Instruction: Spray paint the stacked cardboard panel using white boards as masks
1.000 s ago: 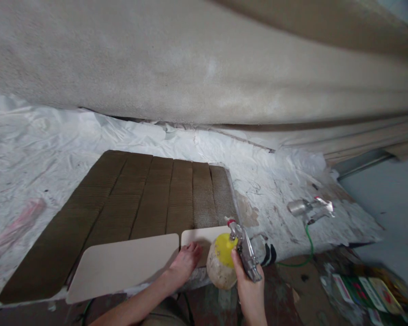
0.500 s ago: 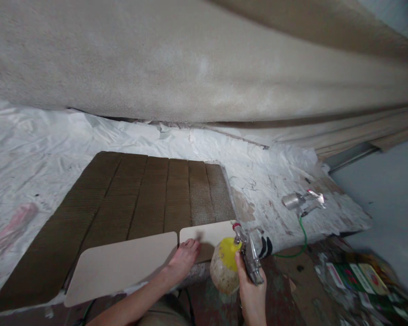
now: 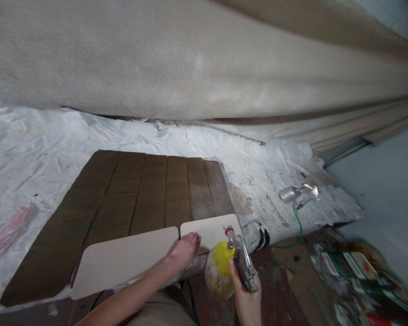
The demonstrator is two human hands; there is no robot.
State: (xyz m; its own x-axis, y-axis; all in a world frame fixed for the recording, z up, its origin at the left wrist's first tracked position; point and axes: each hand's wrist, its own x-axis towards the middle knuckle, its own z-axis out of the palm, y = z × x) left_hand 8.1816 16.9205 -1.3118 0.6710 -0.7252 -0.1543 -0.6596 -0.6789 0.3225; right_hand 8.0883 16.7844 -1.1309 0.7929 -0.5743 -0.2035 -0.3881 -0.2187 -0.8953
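My right hand [image 3: 246,299] is wrapped round the metal handle of a spray gun [image 3: 240,260] that carries a round cup with a yellow lid [image 3: 219,270]. Its nozzle points up toward the boards. My left hand [image 3: 185,250] lies palm down with fingers together on the near edge of a small cream panel [image 3: 214,228]. A larger cream panel [image 3: 122,260] lies just left of it. Both panels rest on a row of several dark brown ribbed boards [image 3: 129,203].
White plastic sheeting [image 3: 37,145] covers the floor under the boards. A large beige slab [image 3: 190,59] leans across the back. A second spray gun [image 3: 297,194] with a green hose [image 3: 297,231] lies at the right. Printed packets [image 3: 353,267] clutter the floor at the lower right.
The view has shifted a little. My right hand has drawn the spray gun slightly nearer and to the left. My left hand stays on the small panel.
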